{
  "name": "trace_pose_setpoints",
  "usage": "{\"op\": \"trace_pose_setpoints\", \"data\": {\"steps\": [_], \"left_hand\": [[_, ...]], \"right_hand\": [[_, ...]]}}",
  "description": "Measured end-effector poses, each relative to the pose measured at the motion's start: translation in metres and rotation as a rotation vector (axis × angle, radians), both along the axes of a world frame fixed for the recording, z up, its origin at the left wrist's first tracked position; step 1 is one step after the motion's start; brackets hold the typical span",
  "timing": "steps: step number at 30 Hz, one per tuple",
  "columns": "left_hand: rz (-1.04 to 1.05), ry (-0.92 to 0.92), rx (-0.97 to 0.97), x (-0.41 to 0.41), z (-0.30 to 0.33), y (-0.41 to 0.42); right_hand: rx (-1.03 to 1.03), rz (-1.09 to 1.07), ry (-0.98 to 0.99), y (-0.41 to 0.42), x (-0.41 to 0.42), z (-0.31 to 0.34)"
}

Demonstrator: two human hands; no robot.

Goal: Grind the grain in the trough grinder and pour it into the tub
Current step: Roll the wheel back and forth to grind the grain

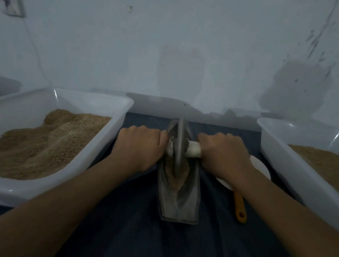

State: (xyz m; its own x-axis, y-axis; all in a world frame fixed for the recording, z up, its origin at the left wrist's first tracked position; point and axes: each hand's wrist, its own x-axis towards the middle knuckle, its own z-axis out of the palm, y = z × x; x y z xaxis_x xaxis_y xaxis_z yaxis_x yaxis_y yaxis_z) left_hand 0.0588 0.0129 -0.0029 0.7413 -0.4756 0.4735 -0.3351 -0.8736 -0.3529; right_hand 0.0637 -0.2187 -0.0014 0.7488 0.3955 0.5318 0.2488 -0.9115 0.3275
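Grain [174, 176] lies in the trough grinder [179, 184], centred between tubs; the wheel [178, 144] axle is clamped by left hand [139, 146] and right hand [224, 155]; even downward pressure should be kept while rolling

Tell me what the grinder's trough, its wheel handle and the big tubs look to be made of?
The trough looks like cast metal: dull dark grey, thick-walled. The wheel handle, held by both hands, seems pale wood or plastic: matte off-white; hard to tell. The tubs look like plastic: white, glossy, glints on rounded corners.
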Motion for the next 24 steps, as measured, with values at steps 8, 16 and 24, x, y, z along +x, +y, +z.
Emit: {"op": "trace_pose_setpoints", "data": {"steps": [8, 16, 24], "left_hand": [[-0.013, -0.051, 0.003, -0.011, -0.007, 0.004], [0.173, 0.098, -0.118, 0.040, 0.009, -0.013], [-0.058, 0.032, -0.392, -0.035, -0.014, 0.013]], "right_hand": [[-0.002, 0.020, -0.015, -0.002, -0.004, 0.000], [0.022, -0.095, 0.395, 0.008, 0.045, 0.030], [-0.023, 0.082, -0.200, -0.002, -0.035, -0.013]]}}
